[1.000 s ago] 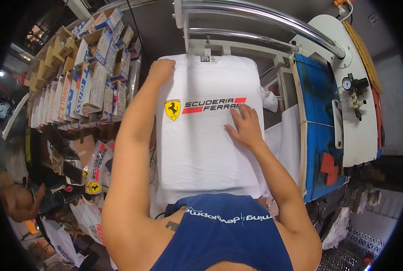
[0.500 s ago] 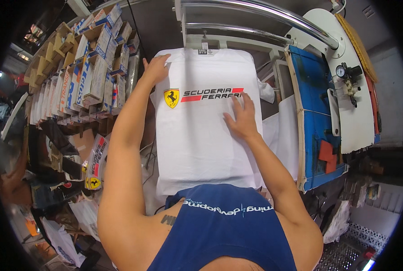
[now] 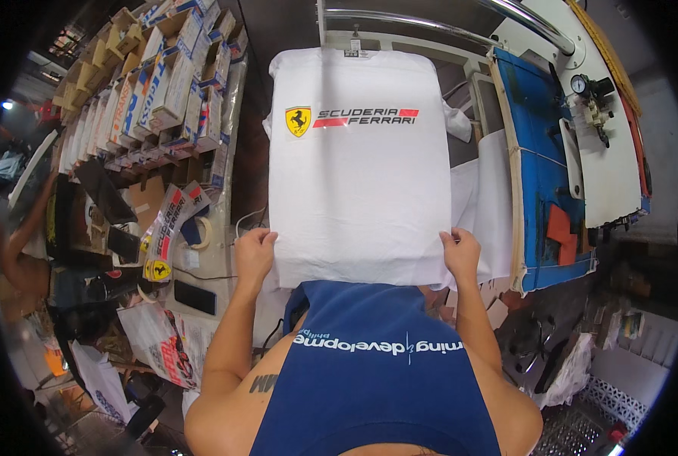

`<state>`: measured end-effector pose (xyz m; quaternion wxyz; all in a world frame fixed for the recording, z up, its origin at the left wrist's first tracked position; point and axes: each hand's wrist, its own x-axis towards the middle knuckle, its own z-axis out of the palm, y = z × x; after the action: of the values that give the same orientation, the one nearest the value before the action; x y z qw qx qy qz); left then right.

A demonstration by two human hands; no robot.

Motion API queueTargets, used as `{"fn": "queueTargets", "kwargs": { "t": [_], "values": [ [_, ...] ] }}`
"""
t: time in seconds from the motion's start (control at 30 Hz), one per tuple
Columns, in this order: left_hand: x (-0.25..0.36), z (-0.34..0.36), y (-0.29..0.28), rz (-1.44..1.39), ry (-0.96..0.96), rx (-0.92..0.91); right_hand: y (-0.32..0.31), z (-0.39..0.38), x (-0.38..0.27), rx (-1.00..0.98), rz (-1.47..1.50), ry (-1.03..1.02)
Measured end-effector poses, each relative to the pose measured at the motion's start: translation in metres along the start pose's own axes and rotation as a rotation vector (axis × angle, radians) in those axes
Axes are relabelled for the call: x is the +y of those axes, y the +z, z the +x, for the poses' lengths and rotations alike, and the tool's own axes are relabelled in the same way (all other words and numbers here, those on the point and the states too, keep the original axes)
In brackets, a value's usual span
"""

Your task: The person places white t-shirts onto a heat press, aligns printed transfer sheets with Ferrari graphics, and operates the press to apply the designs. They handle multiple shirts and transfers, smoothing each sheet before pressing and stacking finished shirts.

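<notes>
The white shirt (image 3: 358, 197) lay flat, right in front of the person, with its neck at the far end and its bottom edge close to the person's blue top (image 3: 377, 387). I could not tell what was under it. The left hand (image 3: 255, 254) pinched the shirt's left side, low down. The right hand (image 3: 463, 252) pinched the right side in the same way, at about the same height. The two hands were well apart, with the shirt between them. Across the chest were a yellow shield (image 3: 298, 121) and, just to its right, black letters (image 3: 384, 121) with red bars (image 3: 330, 122). The cloth had small wrinkles near the bottom.

Past the neck ran shiny metal bars (image 3: 399, 19). To the right was a big blue board (image 3: 536, 152) with a red piece (image 3: 559, 234) on it, and beyond that a round dial (image 3: 579, 83). To the left, long boxes (image 3: 173, 87) were piled in rows. Nearer to the left hand were a roll of tape (image 3: 205, 239), a dark phone (image 3: 195, 297) and a printed sheet (image 3: 164, 232) with red and black marks.
</notes>
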<state>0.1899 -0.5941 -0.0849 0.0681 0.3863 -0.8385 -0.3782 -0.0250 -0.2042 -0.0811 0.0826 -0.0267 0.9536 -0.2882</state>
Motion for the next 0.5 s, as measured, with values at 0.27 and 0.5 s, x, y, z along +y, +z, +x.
{"fn": "queueTargets", "kwargs": {
  "t": [0.27,0.5],
  "values": [
    [-0.083,0.012,0.022,-0.786,-0.525,-0.371,0.012,0.004,0.045,-0.313,0.959,0.595],
    [-0.126,-0.023,0.02,-1.059,-0.495,-0.385,0.016,-0.015,0.1,-0.27,1.142,0.575]
  ]
}}
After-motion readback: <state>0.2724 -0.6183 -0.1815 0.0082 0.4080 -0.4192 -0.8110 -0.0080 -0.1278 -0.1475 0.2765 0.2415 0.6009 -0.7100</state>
